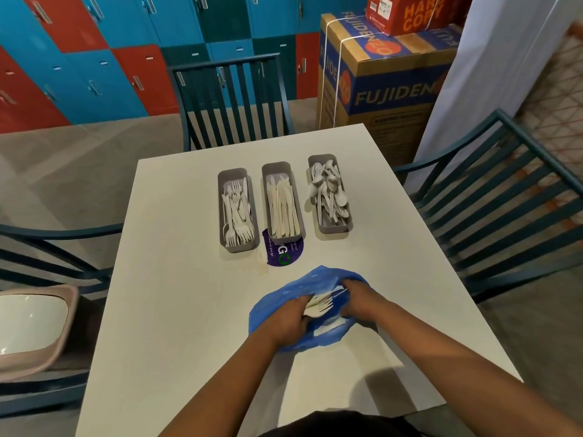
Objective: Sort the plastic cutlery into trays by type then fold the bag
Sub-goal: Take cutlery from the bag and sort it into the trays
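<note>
A crumpled blue plastic bag lies on the white table in front of me. My left hand grips a bunch of white plastic forks over the bag. My right hand is curled into the bag's opening at the right, and what its fingers hold is hidden. Three grey trays stand in a row beyond: the left tray holds forks, the middle tray holds knives, the right tray holds spoons. More white cutlery shows inside the bag.
A purple round sticker lies under the near end of the middle tray. Dark teal chairs stand at the far side, right and left. A pink basin rests on the left chair. Cardboard boxes stand behind.
</note>
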A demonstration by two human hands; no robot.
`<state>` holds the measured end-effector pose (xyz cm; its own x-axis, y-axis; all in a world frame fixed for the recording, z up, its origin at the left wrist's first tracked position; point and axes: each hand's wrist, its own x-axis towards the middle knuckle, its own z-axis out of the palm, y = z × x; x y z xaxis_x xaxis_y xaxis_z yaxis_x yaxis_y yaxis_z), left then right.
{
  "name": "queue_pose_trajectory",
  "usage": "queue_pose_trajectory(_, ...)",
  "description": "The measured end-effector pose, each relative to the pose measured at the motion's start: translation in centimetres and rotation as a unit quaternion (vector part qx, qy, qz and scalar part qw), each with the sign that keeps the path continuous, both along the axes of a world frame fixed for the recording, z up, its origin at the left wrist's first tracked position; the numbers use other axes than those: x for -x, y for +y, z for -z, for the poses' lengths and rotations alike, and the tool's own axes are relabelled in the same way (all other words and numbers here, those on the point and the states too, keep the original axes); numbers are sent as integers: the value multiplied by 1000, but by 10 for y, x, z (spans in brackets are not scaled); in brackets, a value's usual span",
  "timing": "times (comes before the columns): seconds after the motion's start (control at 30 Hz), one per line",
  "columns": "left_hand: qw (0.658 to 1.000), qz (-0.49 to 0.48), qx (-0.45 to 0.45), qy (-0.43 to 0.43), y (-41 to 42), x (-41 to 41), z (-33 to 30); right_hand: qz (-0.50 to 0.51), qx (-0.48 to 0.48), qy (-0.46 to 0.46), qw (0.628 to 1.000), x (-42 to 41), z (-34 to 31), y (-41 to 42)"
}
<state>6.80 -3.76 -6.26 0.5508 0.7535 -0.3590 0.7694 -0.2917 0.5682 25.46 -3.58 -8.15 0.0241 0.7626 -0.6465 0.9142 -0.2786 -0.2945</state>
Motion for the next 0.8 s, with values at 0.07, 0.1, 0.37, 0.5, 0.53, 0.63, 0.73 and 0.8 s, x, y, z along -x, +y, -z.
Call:
queue_pose_trajectory(0.07,998,3,40,-54,1,-5,-2,31,6,9,999,0,-6,4)
queue_pose_trajectory(0.1,995,-10,67,-78,2,-8,-6,50,7,13,999,0,-8,7)
queue_pose_trajectory(0.37,903,-96,356,-220,16,-14,-51,165,-67,50,983,-10,-24,29)
queue_pose_trajectory(0.5,783,-117,537,-291,24,-4,-47,137,-82,89,983,-15,-41,37)
queue_pose_trajectory(0.53,743,-116,576,-321,26,-3,-47,141,-84,113,980,-16,-44,38)
queue_pose_trajectory(0.63,655,-142,611,-422,28,-4,-47,163,-76,178,967,-16,-49,37)
queue_pose_trajectory(0.73,646,-243,544,-477,34,-12,-54,152,-66,189,968,-10,-55,39)
queue_pose_trajectory(0.8,656,-308,491,-484,41,-16,-59,142,-73,203,966,-4,-62,41)
